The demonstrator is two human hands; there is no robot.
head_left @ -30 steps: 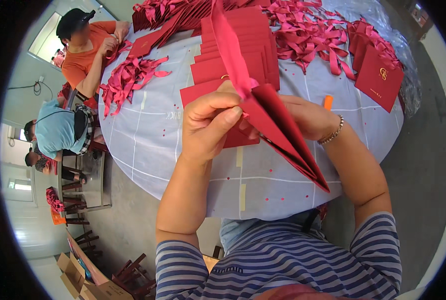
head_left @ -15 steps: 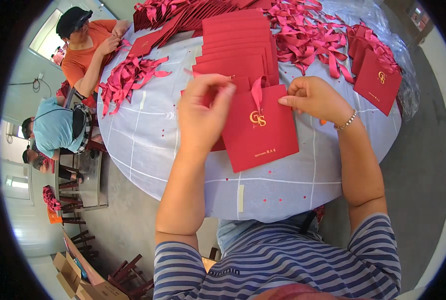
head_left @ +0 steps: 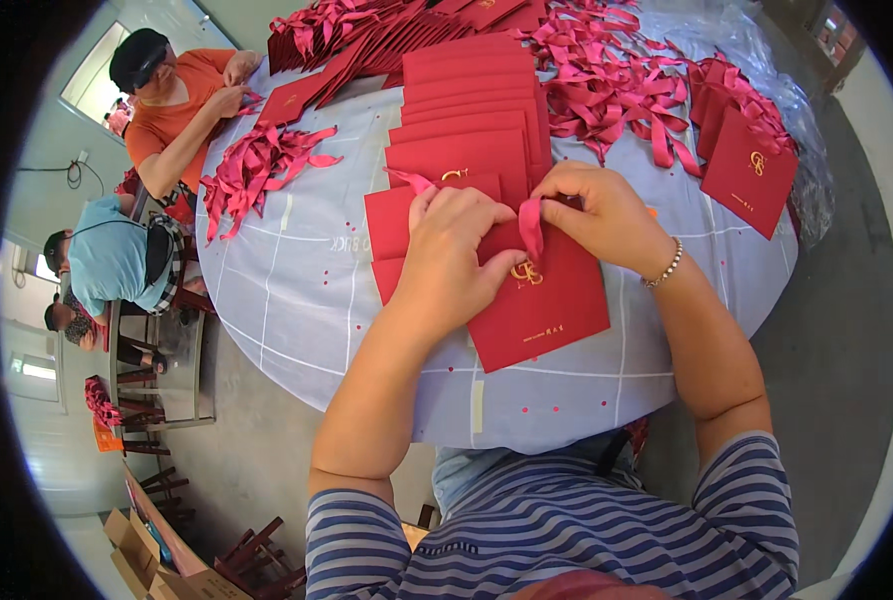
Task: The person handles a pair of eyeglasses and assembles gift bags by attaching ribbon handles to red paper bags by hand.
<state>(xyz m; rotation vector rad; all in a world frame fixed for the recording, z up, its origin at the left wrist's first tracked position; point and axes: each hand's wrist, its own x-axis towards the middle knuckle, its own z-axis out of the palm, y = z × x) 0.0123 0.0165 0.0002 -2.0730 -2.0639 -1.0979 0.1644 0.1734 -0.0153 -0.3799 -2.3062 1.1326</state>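
Note:
A flat red paper gift bag (head_left: 551, 315) with a gold emblem lies tilted on the table in front of me. Both my hands are at its upper part. Pinched in the fingers of my right hand (head_left: 606, 215) is a pink ribbon loop (head_left: 530, 228) at the bag's top. My left hand (head_left: 451, 250) is curled over the bag's upper left, its thumb close to the emblem. From its fingers sticks a pink ribbon end (head_left: 409, 180); its fingertips are partly hidden. More red bags (head_left: 391, 215) lie beneath and beside this hand.
Overlapping red bags (head_left: 466, 95) stretch away beyond my hands. Pink ribbons pile up at the left (head_left: 261, 175) and far right (head_left: 616, 90). Ribboned bags (head_left: 751, 175) lie by clear plastic wrap (head_left: 801, 150). A co-worker in orange (head_left: 181, 110) sits at the far left.
My left hand has come down onto the bag with the ribbon end. My right hand has moved from the bag's right corner to the ribbon loop. The bag has slid slightly nearer.

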